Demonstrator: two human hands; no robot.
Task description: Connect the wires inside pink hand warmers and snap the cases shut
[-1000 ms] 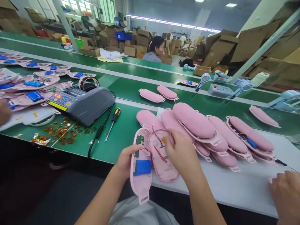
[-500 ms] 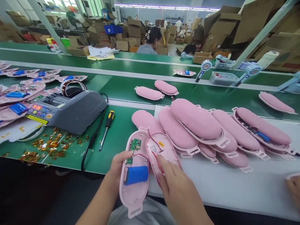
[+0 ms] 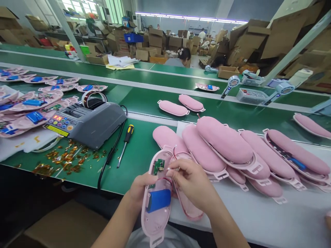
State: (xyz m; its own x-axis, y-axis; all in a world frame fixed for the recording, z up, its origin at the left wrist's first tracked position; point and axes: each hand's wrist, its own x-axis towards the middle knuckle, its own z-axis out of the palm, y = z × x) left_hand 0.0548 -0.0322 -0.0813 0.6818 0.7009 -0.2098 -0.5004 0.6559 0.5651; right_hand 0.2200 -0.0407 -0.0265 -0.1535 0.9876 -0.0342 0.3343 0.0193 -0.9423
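My left hand (image 3: 139, 188) is closed around the left edge of an open pink shell half (image 3: 154, 225), its thumb over the rim. Inside that half lie a green circuit board (image 3: 158, 166) and a blue battery pack (image 3: 159, 200), with thin red and black wires beside them. Fingertips of my right hand (image 3: 198, 184) pinch a tiny white plug (image 3: 169, 169) just right of the board; I cannot tell if it touches the board. Under my right hand lies the second pink shell half (image 3: 190, 208), partly hidden.
Several pink padded shells (image 3: 224, 141) are piled at right on a white sheet. A grey tape dispenser (image 3: 90, 122), a screwdriver (image 3: 126, 144), a black cable (image 3: 110, 160) and amber tape scraps (image 3: 63, 156) lie at left. More battery-fitted shells (image 3: 38, 100) crowd the far left.
My right hand has lifted from inside the second shell half to beside the circuit board, now pinching the small white plug. My left hand still holds the first half. The camera view has shifted.
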